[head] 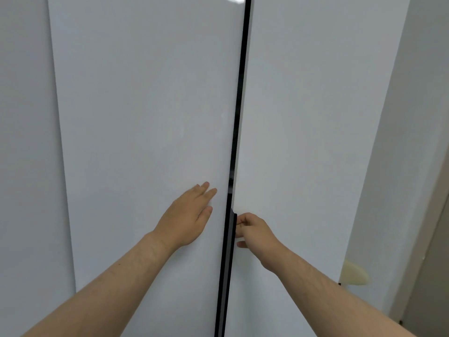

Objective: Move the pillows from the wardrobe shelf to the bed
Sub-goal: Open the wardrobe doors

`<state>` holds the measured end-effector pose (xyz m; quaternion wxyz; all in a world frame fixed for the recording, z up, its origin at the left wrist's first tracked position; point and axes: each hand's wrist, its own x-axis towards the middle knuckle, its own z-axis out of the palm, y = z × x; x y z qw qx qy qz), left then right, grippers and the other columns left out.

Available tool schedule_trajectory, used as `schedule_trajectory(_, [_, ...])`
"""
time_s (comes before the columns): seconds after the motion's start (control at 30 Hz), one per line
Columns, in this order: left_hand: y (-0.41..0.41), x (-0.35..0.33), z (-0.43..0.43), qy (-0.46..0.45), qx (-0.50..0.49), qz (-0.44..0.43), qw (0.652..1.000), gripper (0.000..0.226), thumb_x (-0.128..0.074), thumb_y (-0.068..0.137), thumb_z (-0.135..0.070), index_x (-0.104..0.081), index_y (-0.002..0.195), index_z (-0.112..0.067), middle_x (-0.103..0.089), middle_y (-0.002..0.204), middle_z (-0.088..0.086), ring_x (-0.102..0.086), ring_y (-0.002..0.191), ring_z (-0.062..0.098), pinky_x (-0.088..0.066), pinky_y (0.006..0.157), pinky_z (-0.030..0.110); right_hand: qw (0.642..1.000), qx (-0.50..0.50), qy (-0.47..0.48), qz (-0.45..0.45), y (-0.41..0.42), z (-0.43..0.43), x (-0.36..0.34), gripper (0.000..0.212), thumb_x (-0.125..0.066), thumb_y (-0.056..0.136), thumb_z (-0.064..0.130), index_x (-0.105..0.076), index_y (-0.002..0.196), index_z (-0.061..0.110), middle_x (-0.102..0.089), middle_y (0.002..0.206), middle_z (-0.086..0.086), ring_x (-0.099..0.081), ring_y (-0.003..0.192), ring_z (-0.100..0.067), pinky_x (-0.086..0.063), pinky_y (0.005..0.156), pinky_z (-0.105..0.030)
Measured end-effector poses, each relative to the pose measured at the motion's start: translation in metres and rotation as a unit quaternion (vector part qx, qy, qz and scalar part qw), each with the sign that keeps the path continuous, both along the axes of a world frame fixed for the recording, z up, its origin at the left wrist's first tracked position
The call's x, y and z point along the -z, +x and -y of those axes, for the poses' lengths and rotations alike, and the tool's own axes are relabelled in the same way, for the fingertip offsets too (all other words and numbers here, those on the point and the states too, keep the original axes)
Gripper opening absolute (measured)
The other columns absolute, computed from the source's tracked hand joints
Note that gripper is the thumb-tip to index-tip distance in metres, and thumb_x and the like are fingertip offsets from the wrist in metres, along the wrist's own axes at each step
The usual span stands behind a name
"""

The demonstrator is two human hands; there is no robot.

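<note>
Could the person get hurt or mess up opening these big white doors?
Maybe. The right hand has its fingers hooked on the dark handle in the narrow gap, so they could get pinched. The left hand lies flat on the left door; pressing there could work against the pull. The right door might also swing into the person.

no readable text, labels or numbers anywhere

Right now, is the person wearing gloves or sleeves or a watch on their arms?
No. Both forearms are bare as far as the picture shows, with no sleeve edge in view. The left hand and the right hand have no gloves, and no watch, bracelet or ring shows on the sides facing the camera.
</note>
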<state>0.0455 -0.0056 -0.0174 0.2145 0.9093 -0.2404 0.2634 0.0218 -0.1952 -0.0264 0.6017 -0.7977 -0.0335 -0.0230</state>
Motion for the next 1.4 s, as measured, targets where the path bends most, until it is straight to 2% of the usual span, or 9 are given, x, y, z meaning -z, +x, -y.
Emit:
schedule_trajectory(0.17, [-0.045,-0.024,0.044,-0.181,0.104,-0.096,0.973,0.049,-0.029,0.102,-0.031,-0.02,0.15,-0.028,-0.022,0.151,-0.019,-0.017,0.134,-0.009,-0.011,0.108,0.012,0.997,-0.075,-0.022,-0.016,-0.045,0.028,-0.006,0.025,-0.042,0.087,-0.001,-0.06,0.099,0.012,-0.065,0.089,0.001,-0.065,0.09,-0.016,-0.051,0.077,-0.031])
schedule_trajectory(0.27, [-0.075,-0.034,0.075,-0.323,0.165,-0.151,0.92,0.046,-0.028,0.101,-0.041,-0.025,0.146,-0.037,-0.033,0.148,-0.019,-0.033,0.134,-0.001,-0.025,0.114,0.025,0.995,-0.091,-0.024,-0.015,-0.075,0.047,-0.006,0.025,-0.043,0.087,0.0,-0.061,0.097,0.013,-0.067,0.088,0.002,-0.066,0.092,-0.016,-0.051,0.075,-0.029])
schedule_trajectory(0.4, [-0.119,-0.043,0.116,-0.398,0.209,-0.202,0.87,0.033,-0.024,0.099,-0.045,-0.049,0.121,-0.046,-0.064,0.117,-0.02,-0.065,0.102,0.007,-0.052,0.087,0.024,0.995,-0.099,-0.012,-0.006,-0.115,0.075,-0.002,0.02,-0.045,0.09,0.005,-0.063,0.094,0.014,-0.069,0.089,0.001,-0.067,0.088,-0.014,-0.051,0.074,-0.028])
schedule_trajectory(0.5, [-0.151,-0.045,0.138,-0.427,0.2,-0.2,0.859,0.039,-0.023,0.099,-0.047,-0.046,0.128,-0.036,-0.063,0.12,-0.006,-0.066,0.101,0.015,-0.055,0.08,0.025,0.995,-0.099,-0.02,0.006,-0.144,0.097,-0.004,0.018,-0.047,0.093,0.014,-0.062,0.083,0.016,-0.069,0.086,0.001,-0.066,0.081,-0.012,-0.051,0.073,-0.027])
schedule_trajectory(0.77, [-0.236,-0.042,0.218,-0.418,0.251,-0.217,0.845,0.035,-0.024,0.097,-0.047,-0.049,0.12,-0.037,-0.062,0.112,-0.011,-0.063,0.1,0.012,-0.056,0.069,0.02,0.998,-0.039,-0.046,0.02,-0.218,0.178,-0.004,0.031,-0.049,0.095,0.027,-0.066,0.096,0.001,-0.071,0.087,-0.006,-0.068,0.077,-0.016,-0.053,0.074,-0.029])
schedule_trajectory(1.0, [-0.269,-0.037,0.304,-0.367,0.271,-0.21,0.865,0.026,-0.029,0.097,-0.054,-0.05,0.108,-0.065,-0.064,0.113,-0.026,-0.058,0.113,0.003,-0.048,0.099,0.044,0.996,0.055,-0.062,0.046,-0.268,0.258,-0.001,0.029,-0.044,0.098,0.021,-0.062,0.078,0.012,-0.066,0.077,-0.005,-0.064,0.073,-0.019,-0.052,0.071,-0.032])
schedule_trajectory(1.07, [-0.276,-0.033,0.326,-0.329,0.281,-0.181,0.883,0.029,-0.028,0.096,-0.057,-0.044,0.117,-0.067,-0.059,0.124,-0.026,-0.053,0.12,0.0,-0.044,0.103,0.04,0.994,0.082,-0.06,0.048,-0.278,0.277,-0.001,0.03,-0.043,0.098,0.018,-0.059,0.074,0.011,-0.063,0.075,-0.004,-0.061,0.071,-0.019,-0.051,0.068,-0.031])
schedule_trajectory(1.17, [-0.267,-0.021,0.358,-0.282,0.285,-0.154,0.903,0.057,-0.026,0.088,-0.072,-0.026,0.142,-0.053,-0.042,0.147,-0.015,-0.037,0.136,0.008,-0.034,0.109,0.048,0.989,0.118,-0.075,0.051,-0.285,0.303,0.001,0.028,-0.041,0.097,0.017,-0.058,0.076,0.007,-0.061,0.076,-0.006,-0.058,0.068,-0.018,-0.049,0.066,-0.031])
schedule_trajectory(1.4, [-0.275,-0.025,0.407,-0.226,0.28,-0.188,0.914,0.071,-0.018,0.083,-0.077,-0.009,0.147,-0.049,-0.02,0.158,-0.013,-0.02,0.144,0.01,-0.025,0.114,0.052,0.967,0.195,-0.149,0.074,-0.281,0.352,0.015,0.03,-0.05,0.088,0.025,-0.059,0.085,-0.003,-0.06,0.074,-0.01,-0.054,0.068,-0.02,-0.053,0.078,-0.05])
